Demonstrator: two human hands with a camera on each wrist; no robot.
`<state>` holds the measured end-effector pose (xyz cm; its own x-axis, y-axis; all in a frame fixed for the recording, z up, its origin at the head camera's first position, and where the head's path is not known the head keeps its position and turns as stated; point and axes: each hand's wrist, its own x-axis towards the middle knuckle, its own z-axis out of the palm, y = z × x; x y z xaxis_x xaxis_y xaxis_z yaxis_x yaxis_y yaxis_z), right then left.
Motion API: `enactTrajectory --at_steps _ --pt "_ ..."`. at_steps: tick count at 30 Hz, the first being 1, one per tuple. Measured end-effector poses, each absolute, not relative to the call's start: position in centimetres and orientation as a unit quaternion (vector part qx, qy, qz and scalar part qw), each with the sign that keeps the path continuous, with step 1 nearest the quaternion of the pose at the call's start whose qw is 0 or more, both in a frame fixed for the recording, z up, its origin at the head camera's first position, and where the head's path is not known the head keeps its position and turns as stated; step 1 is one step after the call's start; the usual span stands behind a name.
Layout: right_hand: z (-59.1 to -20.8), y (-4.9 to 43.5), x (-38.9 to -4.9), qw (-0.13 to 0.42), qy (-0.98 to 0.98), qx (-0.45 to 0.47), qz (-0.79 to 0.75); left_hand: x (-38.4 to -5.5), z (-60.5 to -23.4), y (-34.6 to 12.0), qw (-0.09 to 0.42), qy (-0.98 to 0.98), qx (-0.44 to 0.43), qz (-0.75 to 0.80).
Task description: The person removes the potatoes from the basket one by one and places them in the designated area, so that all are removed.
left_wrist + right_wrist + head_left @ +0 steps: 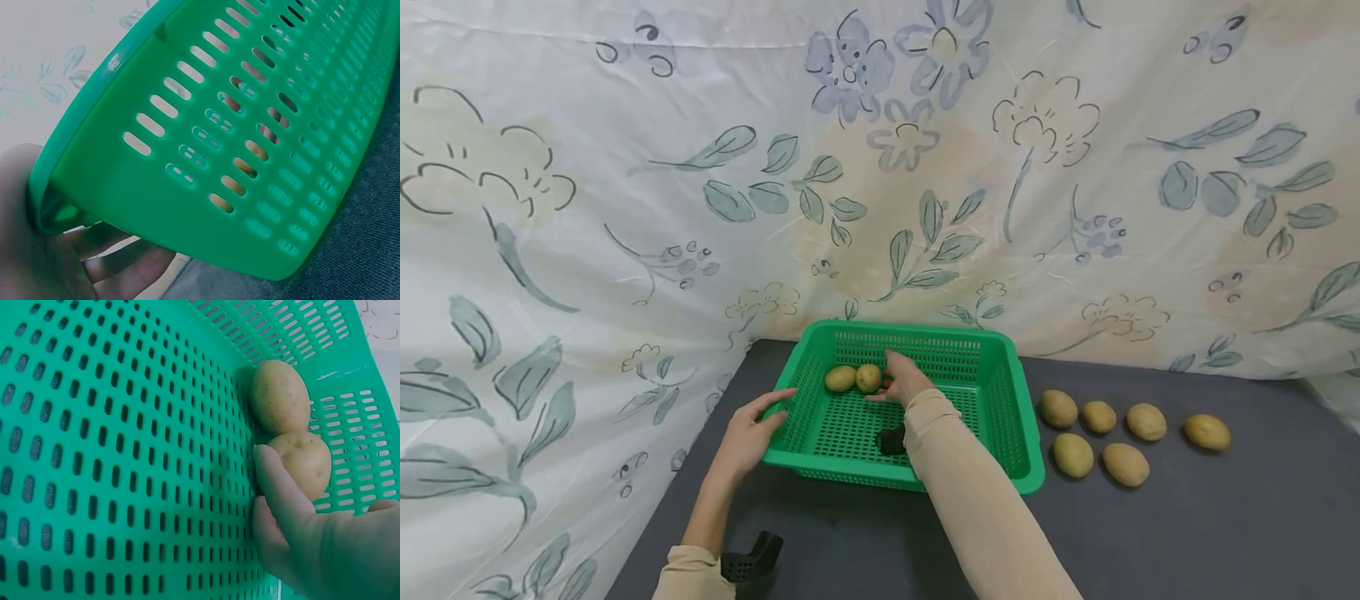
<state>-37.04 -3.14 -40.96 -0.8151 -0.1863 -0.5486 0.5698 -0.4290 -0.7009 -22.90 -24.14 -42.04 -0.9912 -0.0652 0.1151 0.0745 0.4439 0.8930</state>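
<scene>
A green plastic basket (917, 473) with slotted walls stands on the dark table. My left hand (748, 437) holds its left rim; in the left wrist view, that hand's fingers (134, 269) curl beneath the rim (103, 78). Inside, two potatoes lie side by side near the back left corner, the left potato (840, 379) touching the right potato (868, 378). My right hand (906, 382) reaches into the basket beside the right potato, fingers spread around its near end. In the right wrist view, a fingertip (265, 456) overlaps the edge of that potato (306, 464).
Several loose potatoes lie on the table right of the basket, among them a front potato (1125, 464) and one potato (1207, 433) farther right. A floral cloth (940, 167) hangs behind and at the left. Black wrist devices (752, 560) sit at both wrists.
</scene>
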Motion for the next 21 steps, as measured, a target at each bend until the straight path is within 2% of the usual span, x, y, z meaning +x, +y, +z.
enactTrajectory --at_steps 21 --pt "-41.25 -4.11 -37.35 0.230 0.629 0.157 -0.726 -22.88 -41.87 -24.07 0.065 -0.847 0.001 -0.527"
